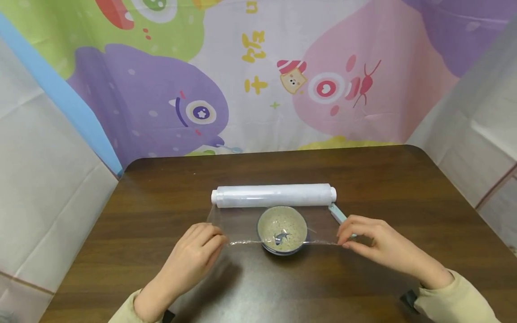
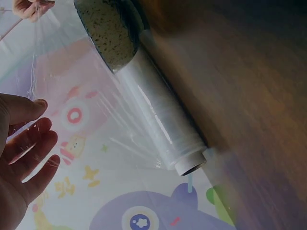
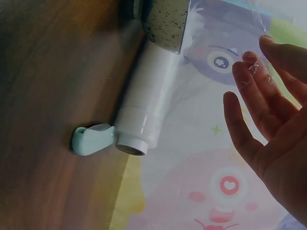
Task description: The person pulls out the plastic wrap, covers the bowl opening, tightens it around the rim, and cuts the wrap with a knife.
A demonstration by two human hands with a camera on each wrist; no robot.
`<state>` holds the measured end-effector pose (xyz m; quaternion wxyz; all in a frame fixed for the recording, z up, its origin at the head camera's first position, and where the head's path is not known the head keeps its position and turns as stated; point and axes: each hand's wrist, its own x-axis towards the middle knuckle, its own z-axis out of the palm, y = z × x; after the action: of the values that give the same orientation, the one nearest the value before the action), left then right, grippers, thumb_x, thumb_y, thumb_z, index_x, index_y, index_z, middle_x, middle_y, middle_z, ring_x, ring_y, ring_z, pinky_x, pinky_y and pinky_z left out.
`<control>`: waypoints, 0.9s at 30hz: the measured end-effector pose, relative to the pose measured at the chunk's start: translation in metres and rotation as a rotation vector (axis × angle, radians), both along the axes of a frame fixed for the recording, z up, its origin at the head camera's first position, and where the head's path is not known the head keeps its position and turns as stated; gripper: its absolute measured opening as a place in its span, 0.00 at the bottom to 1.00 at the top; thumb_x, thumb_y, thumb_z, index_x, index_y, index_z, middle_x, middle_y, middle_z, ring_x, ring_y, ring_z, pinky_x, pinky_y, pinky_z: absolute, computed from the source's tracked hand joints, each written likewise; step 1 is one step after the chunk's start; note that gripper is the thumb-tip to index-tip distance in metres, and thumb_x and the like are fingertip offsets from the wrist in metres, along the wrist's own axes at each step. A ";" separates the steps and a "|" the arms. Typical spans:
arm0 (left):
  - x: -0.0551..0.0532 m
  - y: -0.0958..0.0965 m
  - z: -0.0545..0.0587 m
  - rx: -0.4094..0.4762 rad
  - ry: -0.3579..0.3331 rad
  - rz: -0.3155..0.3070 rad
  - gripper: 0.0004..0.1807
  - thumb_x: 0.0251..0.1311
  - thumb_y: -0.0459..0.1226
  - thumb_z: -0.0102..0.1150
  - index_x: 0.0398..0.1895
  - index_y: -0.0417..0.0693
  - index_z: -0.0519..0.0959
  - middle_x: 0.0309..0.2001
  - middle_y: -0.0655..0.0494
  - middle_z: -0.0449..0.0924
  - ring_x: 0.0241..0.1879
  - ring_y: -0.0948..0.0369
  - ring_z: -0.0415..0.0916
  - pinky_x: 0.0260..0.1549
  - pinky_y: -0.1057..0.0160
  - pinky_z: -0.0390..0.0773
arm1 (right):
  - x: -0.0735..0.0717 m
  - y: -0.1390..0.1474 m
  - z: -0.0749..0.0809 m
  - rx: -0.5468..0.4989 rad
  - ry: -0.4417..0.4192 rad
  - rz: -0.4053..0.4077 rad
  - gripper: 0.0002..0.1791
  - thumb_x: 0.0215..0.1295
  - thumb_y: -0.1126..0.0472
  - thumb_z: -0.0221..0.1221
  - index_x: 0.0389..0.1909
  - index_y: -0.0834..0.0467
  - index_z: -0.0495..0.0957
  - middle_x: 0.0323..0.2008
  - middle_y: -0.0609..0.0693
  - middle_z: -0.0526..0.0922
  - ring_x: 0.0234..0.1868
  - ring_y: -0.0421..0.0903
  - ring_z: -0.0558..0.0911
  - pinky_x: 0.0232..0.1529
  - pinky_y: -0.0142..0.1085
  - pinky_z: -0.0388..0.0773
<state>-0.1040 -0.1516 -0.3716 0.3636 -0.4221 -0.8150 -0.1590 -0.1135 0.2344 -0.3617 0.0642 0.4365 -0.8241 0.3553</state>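
Note:
A sheet of clear cling film (image 1: pixel 242 242) runs from the white roll (image 1: pixel 274 196) toward me, over a speckled bowl (image 1: pixel 282 226) with a dark blue fish inside. At the sheet's left front corner, my left hand (image 1: pixel 196 249) pinches the film's edge between thumb and fingers. The opposite corner is pinched by my right hand (image 1: pixel 375 240), its other fingers spread loosely in the right wrist view. Between the two hands the edge looks taut and crinkled. Whether the film touches the bowl's rim I cannot tell.
A slim mint-green tool (image 3: pixel 93 139) lies on the table by the roll's right end, partly behind my right hand in the head view. The dark wooden table (image 1: pixel 161 188) ends at a cartoon-printed curtain (image 1: pixel 258 116) behind.

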 end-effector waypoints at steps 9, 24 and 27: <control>0.008 0.001 -0.010 -0.050 -0.044 -0.019 0.19 0.69 0.37 0.36 0.26 0.45 0.77 0.29 0.58 0.73 0.32 0.58 0.72 0.41 0.60 0.70 | 0.002 0.004 -0.015 0.051 0.011 0.008 0.18 0.51 0.69 0.64 0.34 0.41 0.76 0.38 0.38 0.77 0.40 0.33 0.76 0.40 0.21 0.70; 0.000 -0.006 -0.033 -0.199 -0.191 -0.058 0.04 0.45 0.33 0.61 0.23 0.52 0.79 0.25 0.63 0.69 0.28 0.64 0.70 0.38 0.64 0.71 | -0.012 0.005 -0.040 0.168 0.025 -0.016 0.10 0.53 0.65 0.63 0.31 0.45 0.77 0.34 0.34 0.76 0.36 0.31 0.75 0.36 0.30 0.73; -0.002 -0.005 -0.036 -0.207 -0.192 -0.036 0.04 0.43 0.34 0.64 0.22 0.53 0.79 0.24 0.63 0.68 0.28 0.64 0.69 0.35 0.63 0.71 | -0.015 0.005 -0.043 0.194 0.022 -0.042 0.10 0.53 0.64 0.63 0.30 0.45 0.77 0.33 0.33 0.76 0.35 0.31 0.76 0.35 0.33 0.73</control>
<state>-0.1064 -0.1563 -0.4078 0.2355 -0.4547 -0.8505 -0.1204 -0.1285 0.2389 -0.4047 0.0381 0.4270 -0.8629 0.2676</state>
